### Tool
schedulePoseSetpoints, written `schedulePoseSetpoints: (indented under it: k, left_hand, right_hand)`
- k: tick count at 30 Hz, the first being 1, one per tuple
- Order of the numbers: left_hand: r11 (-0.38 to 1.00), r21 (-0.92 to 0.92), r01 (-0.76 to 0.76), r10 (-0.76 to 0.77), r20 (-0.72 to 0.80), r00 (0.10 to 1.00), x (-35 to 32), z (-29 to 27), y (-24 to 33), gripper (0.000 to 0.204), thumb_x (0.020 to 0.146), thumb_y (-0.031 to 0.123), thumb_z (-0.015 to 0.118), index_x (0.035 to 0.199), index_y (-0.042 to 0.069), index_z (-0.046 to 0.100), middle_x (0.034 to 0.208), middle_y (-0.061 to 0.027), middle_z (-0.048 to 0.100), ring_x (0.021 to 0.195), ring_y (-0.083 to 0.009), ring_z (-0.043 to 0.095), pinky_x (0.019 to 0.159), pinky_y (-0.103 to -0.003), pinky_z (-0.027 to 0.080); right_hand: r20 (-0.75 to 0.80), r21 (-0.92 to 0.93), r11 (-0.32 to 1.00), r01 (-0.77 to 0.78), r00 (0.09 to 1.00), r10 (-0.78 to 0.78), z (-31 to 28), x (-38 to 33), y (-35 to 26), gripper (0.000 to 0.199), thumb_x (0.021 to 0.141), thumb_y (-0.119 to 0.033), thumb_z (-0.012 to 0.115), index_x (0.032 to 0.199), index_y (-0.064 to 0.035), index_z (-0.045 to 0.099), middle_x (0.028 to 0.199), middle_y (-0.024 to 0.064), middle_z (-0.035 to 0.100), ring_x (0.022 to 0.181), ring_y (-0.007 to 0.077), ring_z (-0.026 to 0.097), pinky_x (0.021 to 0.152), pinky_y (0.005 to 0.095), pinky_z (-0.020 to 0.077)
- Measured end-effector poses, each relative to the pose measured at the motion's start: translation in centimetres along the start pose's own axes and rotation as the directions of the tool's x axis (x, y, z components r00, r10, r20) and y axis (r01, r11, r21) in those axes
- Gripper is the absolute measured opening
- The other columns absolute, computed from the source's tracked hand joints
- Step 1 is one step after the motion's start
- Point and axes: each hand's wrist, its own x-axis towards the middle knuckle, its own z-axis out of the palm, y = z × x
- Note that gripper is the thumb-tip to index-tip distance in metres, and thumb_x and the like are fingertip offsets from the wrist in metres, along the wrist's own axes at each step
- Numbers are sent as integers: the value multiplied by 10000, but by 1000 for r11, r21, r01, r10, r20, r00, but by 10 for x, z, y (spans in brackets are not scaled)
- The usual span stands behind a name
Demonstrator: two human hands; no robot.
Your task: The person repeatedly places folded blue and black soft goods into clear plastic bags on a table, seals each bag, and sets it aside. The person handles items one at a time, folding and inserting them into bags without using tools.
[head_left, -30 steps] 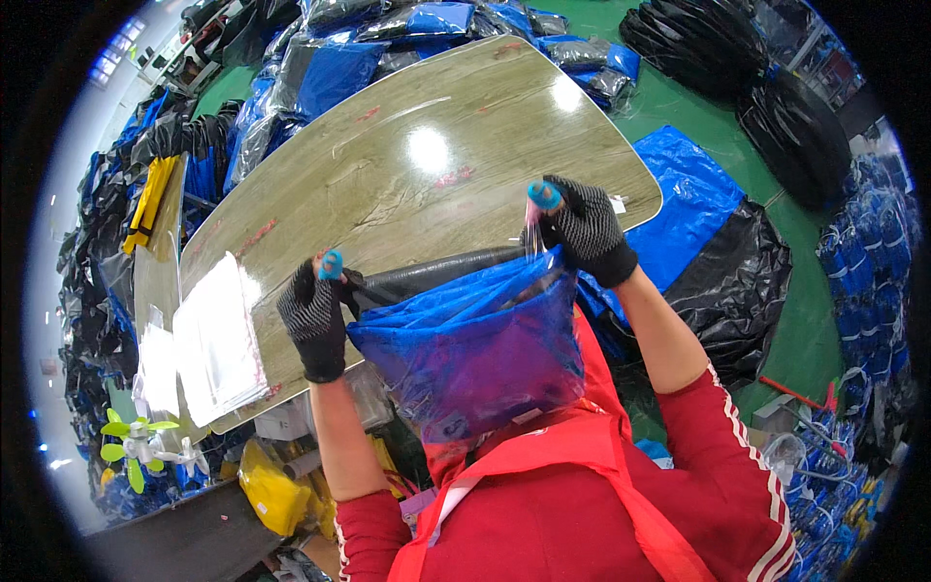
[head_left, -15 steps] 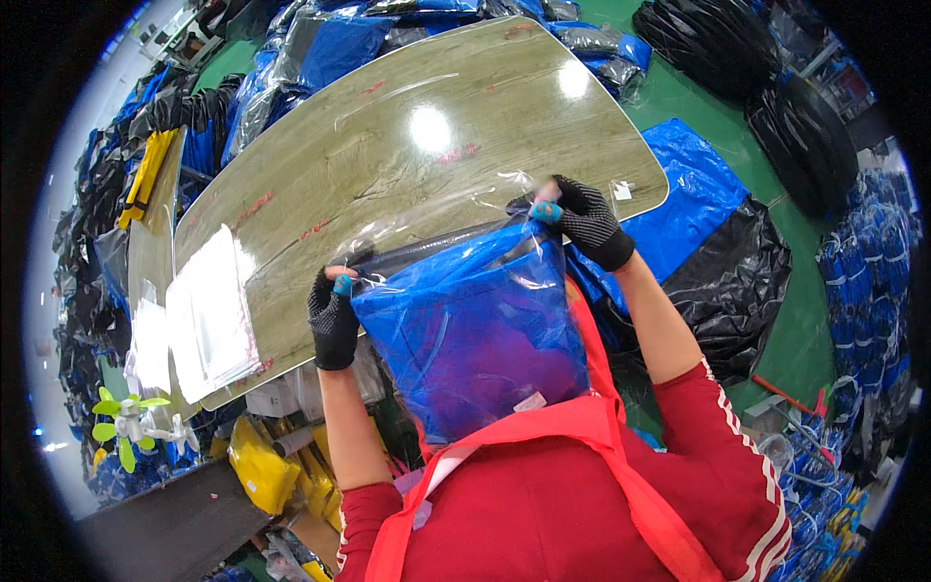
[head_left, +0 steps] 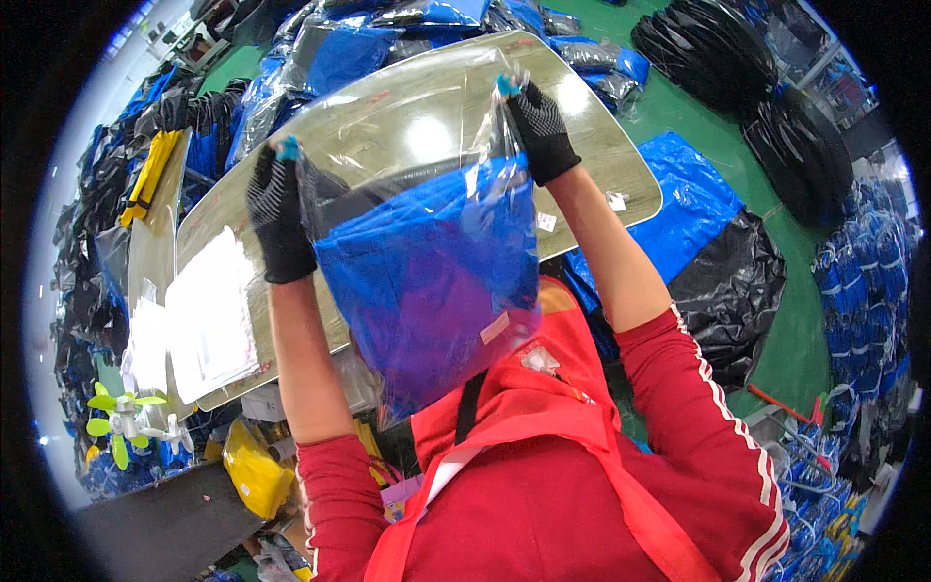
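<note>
Plainly, the clear bag (head_left: 432, 276) hangs between left hand (head_left: 279, 215) and right hand (head_left: 540, 131), both pinching its upper edge.

A dark red top (head_left: 543, 519) with white stripes (head_left: 734, 414) down its sleeves (head_left: 679, 388) sits under a brighter red apron (head_left: 574, 351) with broad shoulder straps (head_left: 648, 506), while the left grip (head_left: 279, 209) and right grip (head_left: 543, 134) wear black gloves (head_left: 288, 252) patterned with pale dots and bright blue tip coverings (head_left: 288, 147).

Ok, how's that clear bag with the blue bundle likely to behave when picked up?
The clear bag is probably floppy: its film creases near the left hand and right hand. It may be slippery, given its glossy shine. The blue bundle sits low inside, so it's likely bottom-heavy.
</note>
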Motion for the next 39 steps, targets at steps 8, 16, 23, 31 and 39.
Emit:
schedulePoseSetpoints:
  k: [8,16,23,31,39]
  left_hand:
    - [522,318,-791,617,500,608,-43,43,102,473,865,110,642,1306,26,494,1273,-164,550,1136,-266,563,971,-348,441]
    - [961,181,210,-277,628,727,-37,-9,-57,565,869,465,597,1169,-12,549,1028,-53,595,961,-148,520,868,-294,412]
    - [859,44,510,-497,304,812,-127,-71,-101,417,873,358,628,1137,37,599,1036,-48,623,959,-146,564,842,-279,452]
    - [809,-331,486,-401,294,867,-115,-28,-134,291,851,142,618,1098,-11,616,990,-65,625,927,-164,580,869,-304,462]
    - [840,105,532,-527,387,756,-74,-27,-158,521,909,333,591,1317,35,464,1190,-96,593,889,-181,613,806,-282,467]
  right_hand:
    - [340,544,791,-280,935,97,61,-7,-23,432,932,-417,540,1168,-57,569,1012,78,627,925,174,600,823,322,488]
    - [675,511,567,-646,710,201,55,-50,20,540,898,-473,560,1212,-34,549,1094,101,614,1012,216,585,923,361,448]
    - [856,428,193,-883,465,225,-29,-89,-18,637,869,-522,577,1250,-14,531,1165,122,602,1088,252,571,1010,395,413]
    - [191,-185,930,-318,916,352,-20,-117,23,355,789,-320,731,931,-5,650,817,93,673,749,139,600,691,298,492]
    - [272,12,896,-444,864,424,-37,-65,56,392,872,-276,663,1151,-15,576,879,92,654,748,98,596,654,276,489]
